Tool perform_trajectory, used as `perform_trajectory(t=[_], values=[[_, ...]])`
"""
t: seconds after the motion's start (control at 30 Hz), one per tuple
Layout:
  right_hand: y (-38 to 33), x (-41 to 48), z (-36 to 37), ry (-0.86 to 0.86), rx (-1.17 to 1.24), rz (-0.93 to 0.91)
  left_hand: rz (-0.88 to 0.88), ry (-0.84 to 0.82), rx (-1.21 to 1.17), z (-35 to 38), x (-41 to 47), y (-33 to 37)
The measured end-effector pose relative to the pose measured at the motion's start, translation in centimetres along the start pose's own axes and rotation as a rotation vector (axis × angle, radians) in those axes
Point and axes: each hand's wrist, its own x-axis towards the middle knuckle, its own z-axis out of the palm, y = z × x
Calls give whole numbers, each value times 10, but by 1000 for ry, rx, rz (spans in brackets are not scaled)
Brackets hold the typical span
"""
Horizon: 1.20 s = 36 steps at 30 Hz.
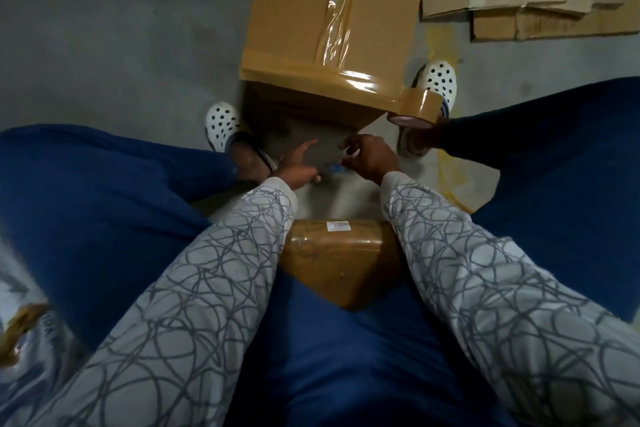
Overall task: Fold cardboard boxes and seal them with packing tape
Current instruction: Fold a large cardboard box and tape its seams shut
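Cardboard box (301, 28) taped; tape roll (417, 107) hangs uncut at its corner. Left hand (298, 166) fingers spread; right hand (370, 158) fingers curled, grip unclear. Cutting judged next.

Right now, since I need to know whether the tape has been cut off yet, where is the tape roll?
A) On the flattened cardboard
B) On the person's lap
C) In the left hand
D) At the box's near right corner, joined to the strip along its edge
D: the tape roll hangs at the near right corner of the box, joined to the glossy strip along that edge; the left hand and right hand are lower, off it.
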Motion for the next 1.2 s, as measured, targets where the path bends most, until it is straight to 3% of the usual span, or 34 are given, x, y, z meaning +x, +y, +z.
perform_trajectory(t=[0.1,0.3,0.47,0.77,0.97,1.2], values=[[10,23,15,-51,-92,-38,-3,-66,144,-4,2,-6],[46,68,73,-56,-291,-13,18,-186,710,5,16,-14],[58,88,116,-130,-463,-20,57,-235,944,19,19,-25],[62,112,126,-127,-383,0,-4,-219,940,20,18,-27],[63,120,107,-242,-101,242,-24,-234,911,19,17,-21],[-13,92,27,-362,-167,102,-37,-46,775,-5,-7,14]])
